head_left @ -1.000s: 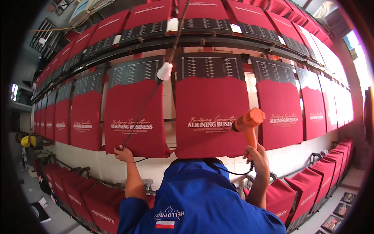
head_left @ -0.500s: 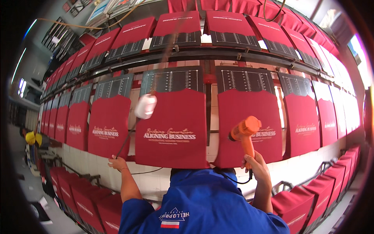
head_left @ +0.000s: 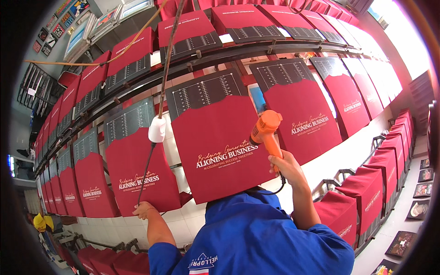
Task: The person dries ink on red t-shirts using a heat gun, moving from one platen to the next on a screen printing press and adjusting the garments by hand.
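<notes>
My right hand (head_left: 285, 166) is closed around the handle of an orange heat gun (head_left: 268, 123). Its dark nozzle points left, over the right edge of a red shirt (head_left: 208, 130) with white and gold print. The shirt is stretched on a dark board (head_left: 201, 89) marked with white scales. My left hand (head_left: 145, 211) pinches a thin black cable (head_left: 147, 170), at the lower edge of the red shirt to the left. That cable runs up to a white plug connector (head_left: 157, 129), which hangs from a thicker cord (head_left: 167, 59).
Boards with red shirts stand in rows to both sides, with another row beyond a dark metal rail (head_left: 238, 49). A further row of shirts (head_left: 362, 197) lies behind me at right. A yellow hose (head_left: 123, 46) hangs at upper left. Framed pictures (head_left: 401, 243) lie at lower right.
My view has tilted and turned. The heat gun now overlaps the right end of one shirt's print, where it covered another print's left part before. The white connector, blurred earlier, now shows sharply.
</notes>
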The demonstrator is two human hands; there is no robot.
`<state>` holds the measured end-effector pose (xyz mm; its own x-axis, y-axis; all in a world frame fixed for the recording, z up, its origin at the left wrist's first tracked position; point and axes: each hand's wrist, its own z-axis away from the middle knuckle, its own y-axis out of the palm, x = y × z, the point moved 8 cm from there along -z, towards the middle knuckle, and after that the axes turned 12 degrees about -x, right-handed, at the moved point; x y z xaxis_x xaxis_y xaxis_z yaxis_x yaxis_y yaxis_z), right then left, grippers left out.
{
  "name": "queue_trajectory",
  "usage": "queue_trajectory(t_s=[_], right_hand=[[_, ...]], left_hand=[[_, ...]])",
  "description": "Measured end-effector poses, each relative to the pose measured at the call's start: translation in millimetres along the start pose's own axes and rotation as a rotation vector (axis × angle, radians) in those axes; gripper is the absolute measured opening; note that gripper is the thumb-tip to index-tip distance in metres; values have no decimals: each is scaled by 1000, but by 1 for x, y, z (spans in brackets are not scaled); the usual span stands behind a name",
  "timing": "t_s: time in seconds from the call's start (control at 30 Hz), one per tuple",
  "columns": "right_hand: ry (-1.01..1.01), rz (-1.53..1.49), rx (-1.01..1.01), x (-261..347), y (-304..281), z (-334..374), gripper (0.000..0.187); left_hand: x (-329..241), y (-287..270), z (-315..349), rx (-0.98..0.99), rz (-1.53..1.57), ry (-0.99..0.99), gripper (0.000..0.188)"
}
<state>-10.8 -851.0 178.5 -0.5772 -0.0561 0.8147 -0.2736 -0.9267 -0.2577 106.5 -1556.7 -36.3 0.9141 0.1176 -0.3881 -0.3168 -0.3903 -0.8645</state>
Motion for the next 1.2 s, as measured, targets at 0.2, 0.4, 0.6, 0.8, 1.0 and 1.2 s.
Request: queue_trajectory(t_s=[0.2,0.4,0.6,0.8,1.0,1.2], right_hand=[[-13,-27,-17,-13,10,1,25],[-14,-19,-7,-12,16,5,22],[9,-18,-11,-11,21,7,21],[0,-16,14,-11,31,7,20],[6,24,47,-16,39,5,27],[-64,45,4,-3,47,2,18]], left_hand=[[-15,-14,10,-26,-86,-1,53],[-15,-12,9,-20,-126,-44,55],[-16,-14,13,-31,-151,-84,55],[-12,-8,7,-39,-152,-73,55],[-20,-21,15,32,-141,-92,56],[-24,-30,19,51,-111,-99,57]])
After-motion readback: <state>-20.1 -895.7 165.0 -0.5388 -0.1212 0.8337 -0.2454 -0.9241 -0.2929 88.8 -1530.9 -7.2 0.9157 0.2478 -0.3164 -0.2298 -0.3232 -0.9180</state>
